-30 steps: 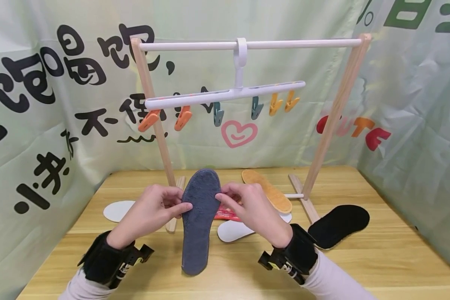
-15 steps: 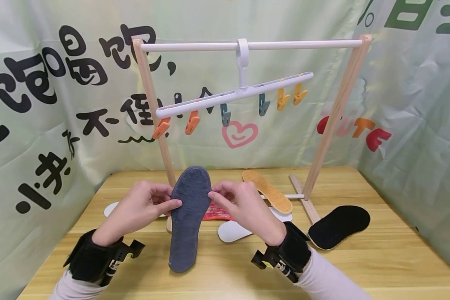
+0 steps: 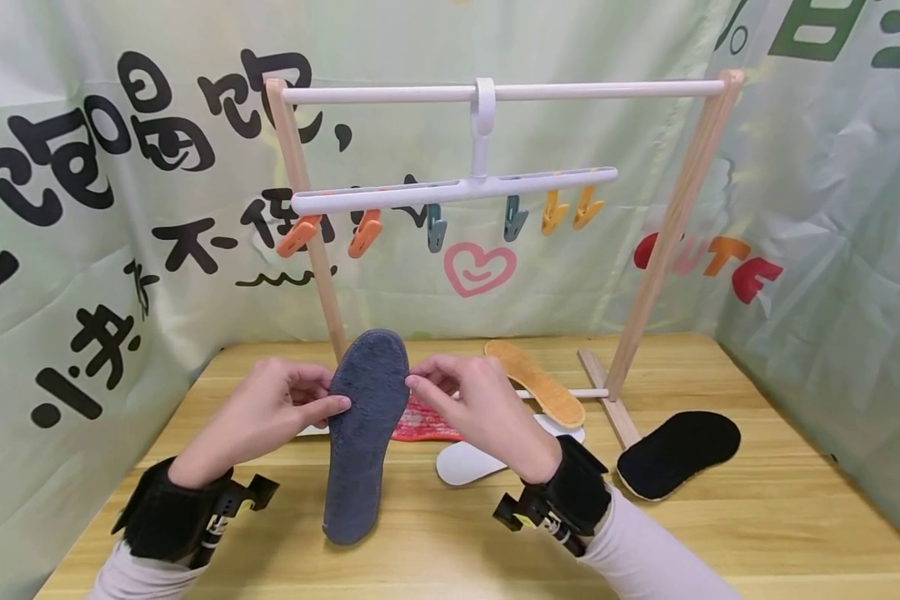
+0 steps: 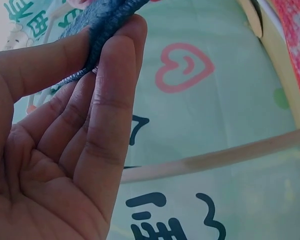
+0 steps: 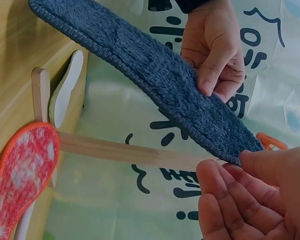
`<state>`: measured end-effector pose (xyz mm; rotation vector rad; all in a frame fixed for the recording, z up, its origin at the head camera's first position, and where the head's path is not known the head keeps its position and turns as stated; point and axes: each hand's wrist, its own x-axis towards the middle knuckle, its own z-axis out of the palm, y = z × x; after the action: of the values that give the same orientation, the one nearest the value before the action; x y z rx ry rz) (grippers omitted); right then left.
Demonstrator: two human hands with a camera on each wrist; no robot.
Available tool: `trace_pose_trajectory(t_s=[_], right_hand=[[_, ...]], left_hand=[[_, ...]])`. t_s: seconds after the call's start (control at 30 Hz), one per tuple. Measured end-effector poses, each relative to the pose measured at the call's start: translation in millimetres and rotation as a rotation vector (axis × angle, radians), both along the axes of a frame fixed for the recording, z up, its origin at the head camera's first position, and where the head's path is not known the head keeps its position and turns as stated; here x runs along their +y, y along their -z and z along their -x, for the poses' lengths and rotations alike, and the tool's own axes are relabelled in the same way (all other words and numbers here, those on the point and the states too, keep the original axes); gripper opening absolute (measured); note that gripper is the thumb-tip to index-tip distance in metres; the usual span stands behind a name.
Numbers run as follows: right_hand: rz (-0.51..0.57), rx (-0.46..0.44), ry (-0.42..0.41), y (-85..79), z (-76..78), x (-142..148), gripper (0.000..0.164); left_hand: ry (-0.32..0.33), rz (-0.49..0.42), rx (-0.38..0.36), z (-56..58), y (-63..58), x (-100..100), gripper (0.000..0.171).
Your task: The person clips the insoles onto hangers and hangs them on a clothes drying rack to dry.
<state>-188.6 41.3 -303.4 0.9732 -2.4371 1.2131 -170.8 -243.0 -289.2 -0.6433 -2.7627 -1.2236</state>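
Note:
A dark grey-blue fuzzy insole (image 3: 366,442) is held upright in front of the rack, its broad end at the top. My left hand (image 3: 273,410) pinches its left edge between thumb and fingers. On the opposite edge, near the broad end, my right hand (image 3: 480,408) pinches it with thumb and fingertips. The right wrist view shows the stitched rim and soft pile of the insole (image 5: 140,75), with both hands on it. Behind and above hangs a white clip hanger (image 3: 457,190) with orange (image 3: 365,233), teal (image 3: 437,228) and yellow clips (image 3: 554,212).
A wooden stand (image 3: 663,225) with a white rod (image 3: 607,87) carries the hanger. On the wooden table (image 3: 450,550) lie a black insole (image 3: 678,454), a tan insole (image 3: 532,379), a red patterned insole (image 3: 423,421) and white insoles (image 3: 465,463). Printed cloth hangs behind.
Both hands have moved left with the grey-blue insole, rising slightly. The hanger swung, its right end coming forward and up, then turned back. Insoles on the table stay put.

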Motion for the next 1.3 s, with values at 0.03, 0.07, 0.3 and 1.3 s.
trace_pose_trajectory(t_s=[0.03,0.07,0.3,1.3], right_hand=[[0.001,0.0,-0.002,-0.3,0.3,-1,0.013],[0.002,0.001,-0.003,-0.5,0.7,-1,0.013],[0.003,0.002,0.017,-5.0,1.9,-7,0.014],[0.028,0.033,-0.001,-23.3,18.6,-38,0.012]], left_hand=[[-0.001,0.0,0.0,0.4,-0.3,-1,0.011],[-0.002,-0.003,-0.001,0.7,-0.7,-2,0.011],[-0.019,0.006,-0.005,-0.1,-4.6,-9,0.009],[-0.098,0.062,0.054,-0.3,-14.2,-31,0.011]])
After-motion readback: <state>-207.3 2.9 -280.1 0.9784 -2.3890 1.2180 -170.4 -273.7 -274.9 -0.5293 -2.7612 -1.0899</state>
